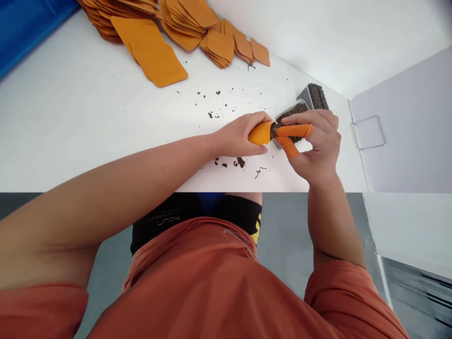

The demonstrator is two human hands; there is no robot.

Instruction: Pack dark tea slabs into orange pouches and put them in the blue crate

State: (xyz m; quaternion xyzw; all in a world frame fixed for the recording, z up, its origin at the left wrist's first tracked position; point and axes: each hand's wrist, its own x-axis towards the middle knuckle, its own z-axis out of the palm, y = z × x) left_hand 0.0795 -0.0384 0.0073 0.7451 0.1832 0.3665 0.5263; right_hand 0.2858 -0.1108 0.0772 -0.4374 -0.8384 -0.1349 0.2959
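Observation:
My left hand (243,134) is wrapped around a small orange pouch (260,133), its mouth turned to the right. Dark brown dried material (273,130) shows at that mouth. Orange finger cots cover the thumb and index finger of my right hand (314,141), which pinch at the dark material; the exact grip is partly hidden. Just behind these fingers is an open container (300,107) of dark brown pieces, partly covered by the hand. A second block-like container (318,96) with dark brown contents stands beyond it.
Stacks of flat orange pouches (183,21) lie along the table's back, with a few loose ones (151,52) nearer. Dark crumbs (240,162) are scattered over the white table (141,113). Blue material (31,28) is at the upper left; a wall with a wire handle (370,133) stands right.

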